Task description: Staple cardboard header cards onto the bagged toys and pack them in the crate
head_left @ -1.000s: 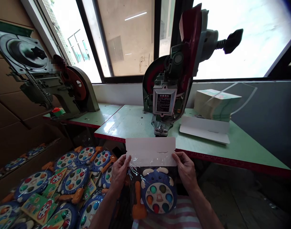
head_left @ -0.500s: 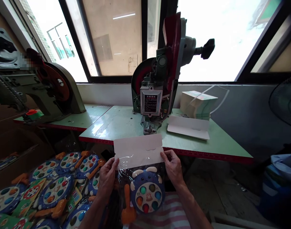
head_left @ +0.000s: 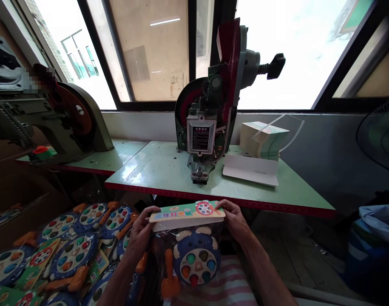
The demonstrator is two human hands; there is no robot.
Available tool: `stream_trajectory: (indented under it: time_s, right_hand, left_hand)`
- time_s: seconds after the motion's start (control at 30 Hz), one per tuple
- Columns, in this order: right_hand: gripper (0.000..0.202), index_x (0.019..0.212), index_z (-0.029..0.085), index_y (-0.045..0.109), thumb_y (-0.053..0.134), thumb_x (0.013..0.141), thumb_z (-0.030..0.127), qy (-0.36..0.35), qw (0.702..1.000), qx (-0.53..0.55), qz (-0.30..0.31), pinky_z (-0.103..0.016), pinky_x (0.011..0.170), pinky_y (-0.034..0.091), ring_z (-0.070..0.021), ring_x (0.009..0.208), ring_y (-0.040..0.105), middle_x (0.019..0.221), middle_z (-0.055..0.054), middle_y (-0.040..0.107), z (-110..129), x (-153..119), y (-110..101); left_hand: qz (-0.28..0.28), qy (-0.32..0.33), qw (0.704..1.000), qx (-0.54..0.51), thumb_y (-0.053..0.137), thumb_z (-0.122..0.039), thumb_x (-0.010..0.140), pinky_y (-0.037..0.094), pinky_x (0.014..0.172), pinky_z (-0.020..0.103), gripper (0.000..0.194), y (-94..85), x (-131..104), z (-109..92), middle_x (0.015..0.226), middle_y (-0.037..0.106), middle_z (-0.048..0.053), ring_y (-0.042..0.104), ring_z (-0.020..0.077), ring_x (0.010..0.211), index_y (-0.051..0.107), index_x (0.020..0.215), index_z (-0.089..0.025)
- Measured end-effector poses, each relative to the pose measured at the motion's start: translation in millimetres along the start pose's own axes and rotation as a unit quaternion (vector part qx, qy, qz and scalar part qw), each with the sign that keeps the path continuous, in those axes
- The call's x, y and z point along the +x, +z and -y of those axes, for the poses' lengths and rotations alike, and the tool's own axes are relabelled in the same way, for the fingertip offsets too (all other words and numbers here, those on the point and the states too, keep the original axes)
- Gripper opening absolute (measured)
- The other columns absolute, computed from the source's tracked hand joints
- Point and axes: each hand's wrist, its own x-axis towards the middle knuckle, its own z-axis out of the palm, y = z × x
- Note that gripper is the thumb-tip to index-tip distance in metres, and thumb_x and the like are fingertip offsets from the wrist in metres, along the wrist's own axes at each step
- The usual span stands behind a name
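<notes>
Between my hands is a printed header card (head_left: 184, 212), folded over the top of a clear plastic bag (head_left: 160, 242). My left hand (head_left: 142, 225) grips the card's left end, and my right hand (head_left: 234, 219) grips its right end. Inside the bag hang a round blue toy (head_left: 197, 257) with coloured buttons and an orange toy hammer (head_left: 170, 278). Just beyond the card, on the table's near side, stands a green and dark red stapling-type machine (head_left: 202, 131) with its foot at the front.
A blank folded card (head_left: 250, 170) lies on the green table (head_left: 162, 163), in front of a strapped stack of cards (head_left: 261, 140). At lower left are several bagged toys (head_left: 75, 255). Another machine (head_left: 66, 114) stands left; a fan (head_left: 379, 136) is at right.
The card's upright white flap has been folded down toward me, so its printed side now shows. Both hands have shifted slightly, still at the card's ends.
</notes>
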Motion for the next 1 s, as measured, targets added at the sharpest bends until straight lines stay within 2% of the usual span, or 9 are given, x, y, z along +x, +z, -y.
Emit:
stream_trajectory:
  time_s: [0.07, 0.17, 0.3, 0.47, 0.63, 0.7, 0.8, 0.87, 1.0]
  right_hand:
    - [0.015, 0.072, 0.021, 0.075, 0.081, 0.076, 0.034, 0.020, 1.000, -0.006, 0.001, -0.024, 0.061, 0.047, -0.0158, 0.067, 0.064, 0.072, -0.001, 0.072, -2, 0, -3]
    - [0.019, 0.084, 0.019, 0.081, 0.077, 0.078, 0.037, 0.047, 0.999, -0.014, 0.025, -0.027, 0.067, 0.052, -0.0181, 0.073, 0.067, 0.082, -0.004, 0.076, -2, -1, -8]
    - [0.030, 0.097, 0.021, 0.081, 0.079, 0.079, 0.045, 0.019, 0.995, -0.095, 0.034, -0.031, 0.081, 0.056, -0.0236, 0.092, 0.070, 0.100, -0.006, 0.078, 3, -2, -12]
    - [0.034, 0.100, 0.022, 0.079, 0.080, 0.079, 0.049, -0.051, 0.980, -0.194, -0.004, -0.034, 0.086, 0.057, -0.0259, 0.100, 0.070, 0.103, -0.007, 0.078, 1, -2, -8]
    - [0.029, 0.099, 0.022, 0.077, 0.076, 0.083, 0.046, -0.100, 0.966, -0.235, -0.037, -0.034, 0.084, 0.058, -0.0252, 0.097, 0.072, 0.101, -0.006, 0.078, -10, -3, -9]
    - [0.027, 0.097, 0.022, 0.077, 0.076, 0.083, 0.046, -0.108, 0.964, -0.240, -0.047, -0.035, 0.084, 0.058, -0.0252, 0.095, 0.072, 0.099, -0.006, 0.078, -12, -4, -9]
    - [0.026, 0.095, 0.023, 0.077, 0.078, 0.082, 0.045, -0.115, 0.963, -0.234, -0.064, -0.035, 0.084, 0.059, -0.0249, 0.093, 0.073, 0.097, -0.006, 0.078, -15, -3, -9]
    - [0.026, 0.093, 0.023, 0.076, 0.080, 0.079, 0.045, -0.117, 0.964, -0.224, -0.077, -0.034, 0.080, 0.059, -0.0240, 0.089, 0.072, 0.094, -0.005, 0.078, -17, -3, -8]
    - [0.029, 0.086, 0.023, 0.072, 0.085, 0.074, 0.046, -0.104, 0.974, -0.175, -0.098, -0.028, 0.060, 0.056, -0.0203, 0.074, 0.069, 0.081, -0.002, 0.075, -21, -2, -8]
  left_hand:
    - [-0.004, 0.020, 1.000, -0.007, 0.078, -0.046, 0.081, 0.049, 0.055, 0.022, 0.028, 1.2, -1, 3, 0.087, 0.071, 0.003, 0.063, 0.0159, 0.067, 0.076, 0.091, -0.020]
    - [-0.020, 0.023, 0.999, -0.017, 0.078, -0.045, 0.078, 0.051, 0.058, 0.023, 0.026, 1.1, 0, 7, 0.083, 0.071, 0.003, 0.063, 0.0167, 0.069, 0.077, 0.079, -0.019]
    - [-0.031, 0.002, 0.999, -0.025, 0.079, -0.043, 0.077, 0.054, 0.061, 0.026, 0.023, -0.2, 2, 8, 0.084, 0.073, 0.004, 0.066, 0.0199, 0.073, 0.079, 0.082, -0.020]
    - [-0.006, -0.050, 0.998, -0.043, 0.077, -0.040, 0.074, 0.057, 0.068, 0.031, 0.033, -5.3, 3, 7, 0.092, 0.076, 0.010, 0.070, 0.0245, 0.078, 0.082, 0.096, -0.016]
    - [0.014, 0.002, 0.998, 0.065, 0.074, -0.043, 0.083, 0.055, 0.072, 0.028, 0.040, -7.3, 0, 12, 0.095, 0.077, 0.008, 0.069, 0.0235, 0.086, 0.078, 0.115, -0.019]
    - [0.007, 0.029, 0.992, 0.122, 0.076, -0.042, 0.084, 0.054, 0.071, 0.026, 0.038, -5.4, -1, 13, 0.093, 0.076, 0.005, 0.068, 0.0219, 0.086, 0.077, 0.116, -0.021]
    - [-0.002, 0.048, 0.989, 0.141, 0.074, -0.046, 0.086, 0.055, 0.071, 0.027, 0.038, -2.1, -1, 14, 0.093, 0.077, 0.005, 0.069, 0.0225, 0.088, 0.076, 0.115, -0.020]
    - [0.001, 0.049, 0.990, 0.135, 0.073, -0.048, 0.086, 0.057, 0.073, 0.029, 0.040, -1.0, 0, 13, 0.092, 0.076, 0.005, 0.070, 0.0232, 0.088, 0.074, 0.116, -0.020]
    - [0.010, 0.043, 0.992, 0.118, 0.075, -0.048, 0.085, 0.059, 0.072, 0.031, 0.040, 0.1, 0, 11, 0.087, 0.076, 0.004, 0.072, 0.0236, 0.084, 0.070, 0.112, -0.019]
